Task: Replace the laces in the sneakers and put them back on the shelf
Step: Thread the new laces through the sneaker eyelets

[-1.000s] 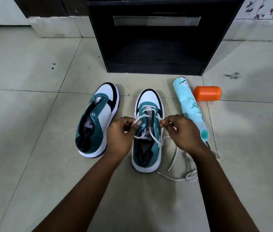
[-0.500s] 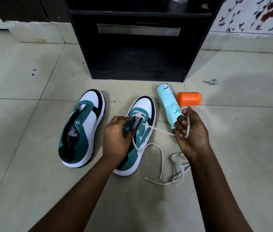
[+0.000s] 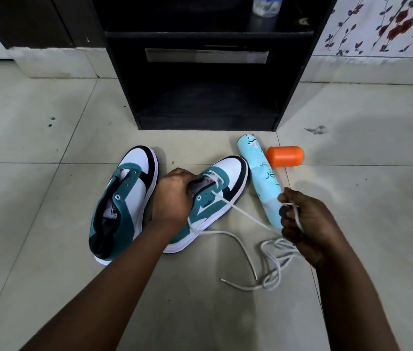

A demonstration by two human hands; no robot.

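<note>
Both forearms outstretched, left grip (image 3: 175, 198) and right grip (image 3: 301, 224) curled.

The pale blue spray can (image 3: 261, 181) lying on the floor right of the sneakers carries green lettering of which only "er" can be read; smaller print beside it is too small to make out

jar (image 3: 266, 6) cut off at top, spray can (image 3: 261, 178) lettering unreadable
</note>
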